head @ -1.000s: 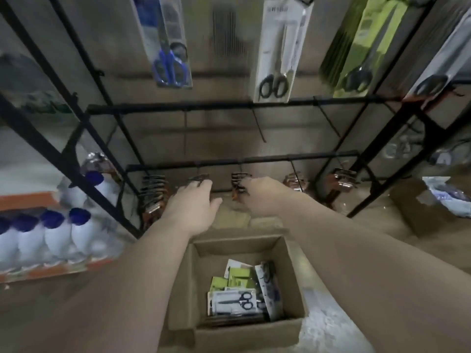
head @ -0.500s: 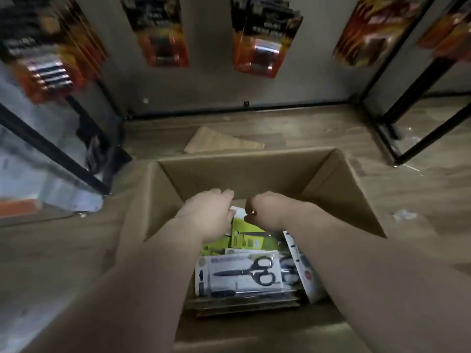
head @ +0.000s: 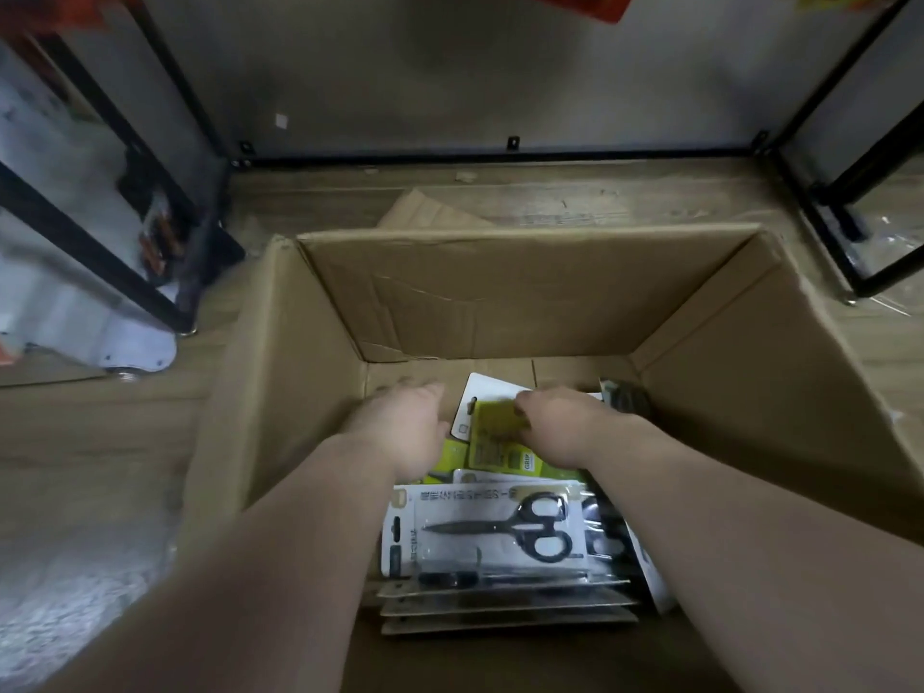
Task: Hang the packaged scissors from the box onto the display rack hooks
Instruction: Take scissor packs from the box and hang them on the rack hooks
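Observation:
An open cardboard box (head: 500, 302) stands on the floor below me. In it lies a stack of packaged scissors; the top one is a white card with black scissors (head: 495, 530). Behind it lie green scissors packs (head: 492, 445) and a white card (head: 487, 392). My left hand (head: 405, 427) reaches into the box, fingers spread, palm down over the left side of the packs, holding nothing. My right hand (head: 565, 427) rests on the green pack with its fingertips curled at the pack's top edge. Whether it grips the pack is unclear. The rack hooks are out of view.
Black rack legs stand at the left (head: 115, 252) and the right (head: 850, 232), with a black base bar (head: 500, 155) along the wall. A loose cardboard piece (head: 430, 215) lies behind the box. Red packs (head: 595, 5) hang at the top edge. The floor is wood.
My view has dropped from the rack hooks to the box. Both hands came down from the lower hooks into the box and now lie on the packs at its far end.

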`<state>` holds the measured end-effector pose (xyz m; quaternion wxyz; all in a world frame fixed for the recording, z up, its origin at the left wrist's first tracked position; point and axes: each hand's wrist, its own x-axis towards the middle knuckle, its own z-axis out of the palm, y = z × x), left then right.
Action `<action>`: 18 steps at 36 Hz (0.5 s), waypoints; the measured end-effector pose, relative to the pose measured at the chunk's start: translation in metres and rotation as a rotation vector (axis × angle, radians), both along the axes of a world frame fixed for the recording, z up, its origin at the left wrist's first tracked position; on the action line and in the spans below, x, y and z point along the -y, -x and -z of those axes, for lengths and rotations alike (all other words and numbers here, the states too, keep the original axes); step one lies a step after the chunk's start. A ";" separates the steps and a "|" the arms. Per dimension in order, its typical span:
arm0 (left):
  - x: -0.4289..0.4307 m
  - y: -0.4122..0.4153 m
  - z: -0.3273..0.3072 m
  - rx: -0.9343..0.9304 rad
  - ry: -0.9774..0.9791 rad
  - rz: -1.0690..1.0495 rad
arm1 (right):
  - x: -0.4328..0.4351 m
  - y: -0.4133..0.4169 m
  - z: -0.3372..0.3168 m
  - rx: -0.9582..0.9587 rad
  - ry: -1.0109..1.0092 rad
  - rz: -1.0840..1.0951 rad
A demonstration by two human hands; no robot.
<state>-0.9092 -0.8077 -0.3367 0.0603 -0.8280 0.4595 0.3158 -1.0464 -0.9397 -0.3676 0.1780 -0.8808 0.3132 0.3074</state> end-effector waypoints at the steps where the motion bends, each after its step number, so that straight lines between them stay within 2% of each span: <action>1: 0.001 -0.002 0.002 0.002 -0.002 -0.004 | 0.001 -0.001 0.003 0.004 0.002 0.001; 18: 0.011 -0.007 0.022 0.008 -0.063 0.008 | 0.004 -0.016 0.024 -0.013 0.031 0.006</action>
